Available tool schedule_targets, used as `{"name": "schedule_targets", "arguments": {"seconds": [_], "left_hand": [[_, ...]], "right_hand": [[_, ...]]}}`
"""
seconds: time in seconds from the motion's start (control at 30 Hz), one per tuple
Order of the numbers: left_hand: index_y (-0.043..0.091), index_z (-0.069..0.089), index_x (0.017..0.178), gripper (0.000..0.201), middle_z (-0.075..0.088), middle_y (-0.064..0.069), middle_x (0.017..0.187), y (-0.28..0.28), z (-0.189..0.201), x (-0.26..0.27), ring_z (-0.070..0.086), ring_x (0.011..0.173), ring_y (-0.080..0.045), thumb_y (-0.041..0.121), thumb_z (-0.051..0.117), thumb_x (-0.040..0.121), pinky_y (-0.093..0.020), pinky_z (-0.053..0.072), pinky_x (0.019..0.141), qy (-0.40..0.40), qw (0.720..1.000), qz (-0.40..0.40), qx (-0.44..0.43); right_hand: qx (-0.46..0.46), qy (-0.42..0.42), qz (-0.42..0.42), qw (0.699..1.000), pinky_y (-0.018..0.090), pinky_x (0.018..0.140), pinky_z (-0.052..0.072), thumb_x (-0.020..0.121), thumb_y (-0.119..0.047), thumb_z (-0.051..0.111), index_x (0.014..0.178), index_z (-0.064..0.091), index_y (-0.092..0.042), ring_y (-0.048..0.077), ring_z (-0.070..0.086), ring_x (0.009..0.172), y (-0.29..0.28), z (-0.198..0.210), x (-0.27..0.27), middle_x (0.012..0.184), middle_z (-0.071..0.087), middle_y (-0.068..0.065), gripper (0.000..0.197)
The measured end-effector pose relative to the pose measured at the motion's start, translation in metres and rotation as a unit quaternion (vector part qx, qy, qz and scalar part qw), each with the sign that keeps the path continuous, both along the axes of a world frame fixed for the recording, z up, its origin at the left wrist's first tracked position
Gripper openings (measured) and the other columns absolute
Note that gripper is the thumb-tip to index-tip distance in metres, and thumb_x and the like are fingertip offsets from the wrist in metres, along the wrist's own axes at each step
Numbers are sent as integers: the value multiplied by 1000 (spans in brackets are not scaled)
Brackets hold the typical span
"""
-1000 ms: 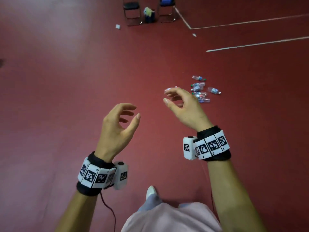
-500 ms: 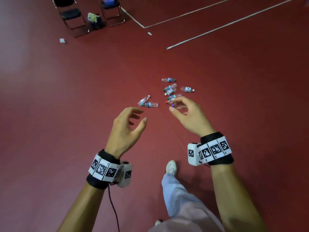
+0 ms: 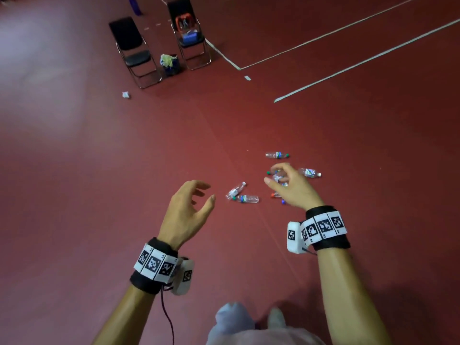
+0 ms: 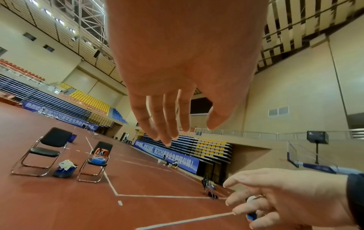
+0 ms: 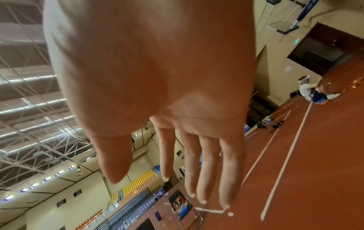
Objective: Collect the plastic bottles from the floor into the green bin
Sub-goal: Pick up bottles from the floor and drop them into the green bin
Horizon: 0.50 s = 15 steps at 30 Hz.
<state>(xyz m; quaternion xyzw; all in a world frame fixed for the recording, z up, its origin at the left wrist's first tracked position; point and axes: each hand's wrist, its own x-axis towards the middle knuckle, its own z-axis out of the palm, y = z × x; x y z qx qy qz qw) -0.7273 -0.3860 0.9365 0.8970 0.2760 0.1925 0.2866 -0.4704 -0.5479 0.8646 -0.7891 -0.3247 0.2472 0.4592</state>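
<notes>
Several clear plastic bottles lie scattered on the red floor ahead: one farthest away (image 3: 276,155), one to the right (image 3: 310,172), and a touching pair on the left (image 3: 235,191) (image 3: 247,198). More bottles are partly hidden behind my right hand (image 3: 275,176), which hangs in the air above them with loosely bent fingers and holds nothing. My left hand (image 3: 202,195) is raised to the left of the pair, relaxed and empty. In the wrist views the left hand (image 4: 187,129) and the right hand (image 5: 157,186) both show spread, empty fingers. No green bin is in view.
Two black folding chairs (image 3: 134,51) (image 3: 190,33) stand at the far end, with a small dark bin of rags (image 3: 170,64) between them. A crumpled paper (image 3: 126,95) lies nearby. White court lines (image 3: 348,68) cross the floor. My shoe (image 3: 276,319) is below. A distant person (image 5: 309,91) is by the wall.
The bottles and chairs have come closer as I walked forward. Both hands stay raised and empty, and the right hand now overlaps the bottle cluster in the head view.
</notes>
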Motion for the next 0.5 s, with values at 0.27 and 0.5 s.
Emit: {"name": "schedule_targets", "arguments": {"seconds": [0.27, 0.5], "left_hand": [[29, 60, 117, 31, 59, 13, 114, 108, -90, 141, 59, 97, -2, 47, 62, 91, -31, 56, 78, 126, 989, -81, 18], [24, 61, 118, 35, 58, 7, 114, 232, -164, 308, 63, 99, -15, 46, 61, 90, -36, 55, 80, 230, 961, -153, 10]], "right_hand": [[-129, 86, -48, 987, 34, 95, 52, 85, -46, 77, 124, 58, -26, 16, 66, 106, 58, -110, 124, 121, 65, -1, 47], [-226, 87, -112, 964, 25, 89, 42, 88, -36, 76, 129, 57, -21, 19, 61, 114, 95, -161, 241, 114, 61, -3, 48]]}}
